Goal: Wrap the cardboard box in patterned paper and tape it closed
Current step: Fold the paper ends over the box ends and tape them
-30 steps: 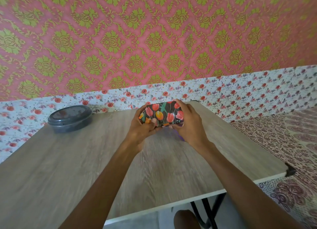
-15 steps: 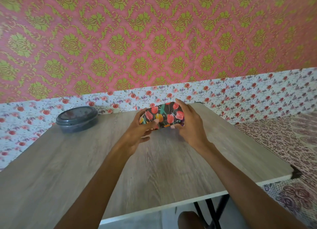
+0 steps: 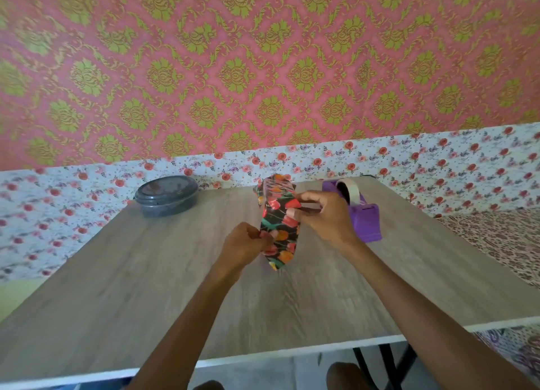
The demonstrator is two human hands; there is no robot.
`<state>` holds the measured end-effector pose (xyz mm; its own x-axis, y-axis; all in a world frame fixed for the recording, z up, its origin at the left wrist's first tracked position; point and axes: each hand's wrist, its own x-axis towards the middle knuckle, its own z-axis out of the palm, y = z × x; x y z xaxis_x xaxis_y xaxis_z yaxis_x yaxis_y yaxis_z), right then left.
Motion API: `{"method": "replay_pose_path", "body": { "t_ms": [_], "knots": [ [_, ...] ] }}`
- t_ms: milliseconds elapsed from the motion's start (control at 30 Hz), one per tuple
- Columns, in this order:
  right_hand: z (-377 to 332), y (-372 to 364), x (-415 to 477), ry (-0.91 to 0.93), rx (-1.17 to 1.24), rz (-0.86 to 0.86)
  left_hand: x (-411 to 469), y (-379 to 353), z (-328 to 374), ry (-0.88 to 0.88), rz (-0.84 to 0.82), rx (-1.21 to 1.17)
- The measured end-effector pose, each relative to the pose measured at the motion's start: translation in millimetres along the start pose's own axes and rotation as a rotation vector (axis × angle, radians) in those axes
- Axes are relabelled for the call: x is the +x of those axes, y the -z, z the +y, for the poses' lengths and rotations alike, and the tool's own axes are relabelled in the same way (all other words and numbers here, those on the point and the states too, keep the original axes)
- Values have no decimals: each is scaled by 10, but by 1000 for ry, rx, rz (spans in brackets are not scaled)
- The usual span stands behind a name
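The wrapped box (image 3: pixel 279 223), covered all over in dark paper printed with red and orange tulips, was held over the middle of the tabletop (image 3: pixel 117 287), nearer its far edge than its near one. It was turned lengthwise, one short end pointing toward the far edge and the other toward the person, and it was tilted. Whether its near lower corner touched the wood could not be told.

The left hand (image 3: pixel 248 246) gripped the box at its near left side, fingers curled and pinching the paper there. The right hand (image 3: pixel 324 214) held the box's right side farther up, its fingers bent round the edge and its fingertips (image 3: pixel 292 212) pressing on the upper face.

Just beside the right hand, toward the far right corner of the tabletop, stood a purple tape dispenser (image 3: pixel 363 220) carrying a roll of tape (image 3: pixel 349 189); the hand partly hid its left side. A dark round container (image 3: pixel 166 195) with a lid sat near the far left corner, well apart from the box. Both forearms reached in over the near edge.
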<state>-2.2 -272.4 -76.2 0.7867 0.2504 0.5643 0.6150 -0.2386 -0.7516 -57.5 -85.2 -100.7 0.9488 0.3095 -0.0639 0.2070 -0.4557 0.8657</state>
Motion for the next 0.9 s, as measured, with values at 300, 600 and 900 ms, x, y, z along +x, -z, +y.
{"method": "replay_pose_path", "body": {
  "t_ms": [300, 600, 900],
  "knots": [
    [57, -192, -63, 118, -192, 50, -60, 194, 125, -592, 197, 191],
    [88, -122, -76, 139, -142, -182, -100, 58, 66, -790, 409, 400],
    [95, -107, -109, 169, -39, -88, -204, 50, 34, -861, 331, 212]
  ]
}}
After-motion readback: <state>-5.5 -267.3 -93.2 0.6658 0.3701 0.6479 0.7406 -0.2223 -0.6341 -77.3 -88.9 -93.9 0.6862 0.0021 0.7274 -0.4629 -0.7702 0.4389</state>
